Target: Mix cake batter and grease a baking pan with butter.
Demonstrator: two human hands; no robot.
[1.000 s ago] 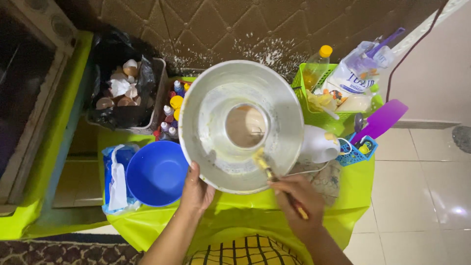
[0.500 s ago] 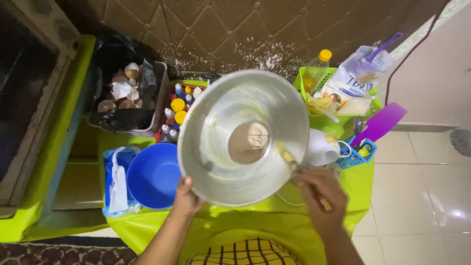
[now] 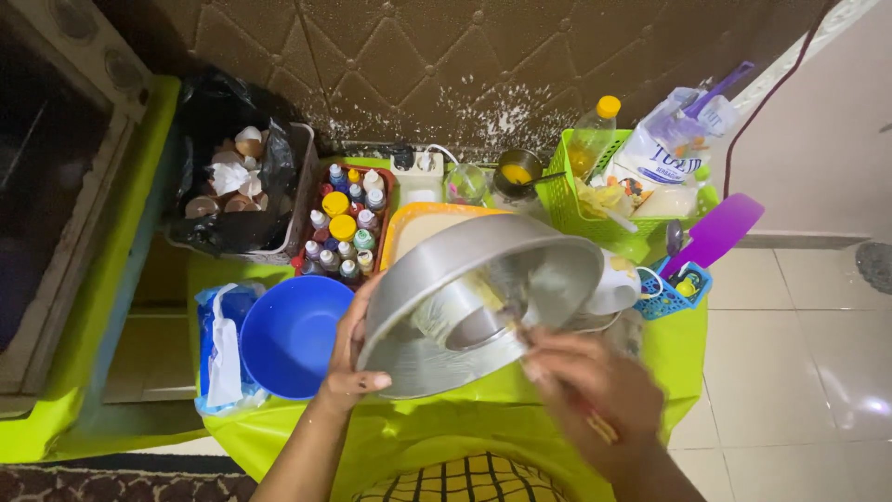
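Observation:
A large round metal cake pan (image 3: 483, 307) with a centre tube is tilted on its side over the table, its open side facing right. My left hand (image 3: 351, 358) grips its lower left rim. Blurred with motion, my right hand (image 3: 590, 390) holds a pastry brush (image 3: 520, 325) with a wooden handle, and the bristles reach inside the pan near the tube.
A blue bowl (image 3: 293, 335) sits left of the pan beside a blue wipes pack (image 3: 218, 349). Behind stand a red tray of small colour bottles (image 3: 339, 228), a black-lined bin (image 3: 237, 181), a green basket (image 3: 613, 200) with a bag and oil bottle, and a purple spatula (image 3: 715, 232).
The pan has tipped from facing up to lying on its side. My right hand with the brush moved from the pan's right edge down to its inside.

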